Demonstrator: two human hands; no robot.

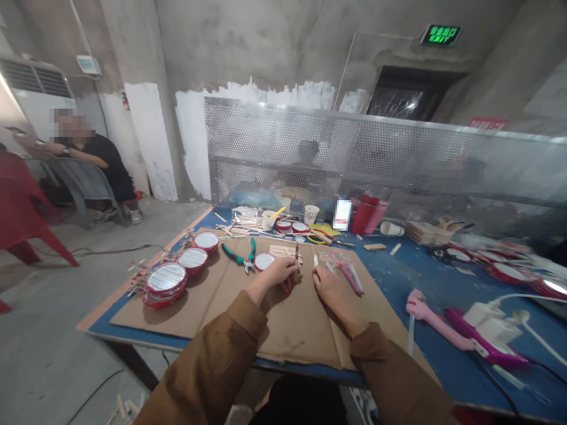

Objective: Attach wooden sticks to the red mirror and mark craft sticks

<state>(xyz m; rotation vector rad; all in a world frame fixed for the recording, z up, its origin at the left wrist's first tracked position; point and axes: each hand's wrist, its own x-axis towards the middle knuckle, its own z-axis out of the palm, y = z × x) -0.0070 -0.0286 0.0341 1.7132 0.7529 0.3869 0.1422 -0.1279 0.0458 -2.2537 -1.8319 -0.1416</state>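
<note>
Thin stick, dark red, stands nearly upright at the inner edge of the left hand, its long axis running away from the wearer and its lower end lost among the curled fingers; these appear clenched on it. Right hand lies just beside, fingertips reaching toward the stick across a narrow gap, the left hand being clearly the nearer. Pale stick end shows at the right fingertips; whether pinched or merely touching, cannot tell. Both hands are over a brown cardboard sheet on a blue table. Left of the hands: green-handled pliers, a red-rimmed disc, and red round tins with white striped faces, set in a row along the sheet. Ahead: a bundle of flat wooden sticks. Right: pink packets. Beyond the table, a perforated metal screen; a seated person at far left, well apart from the table.
</note>
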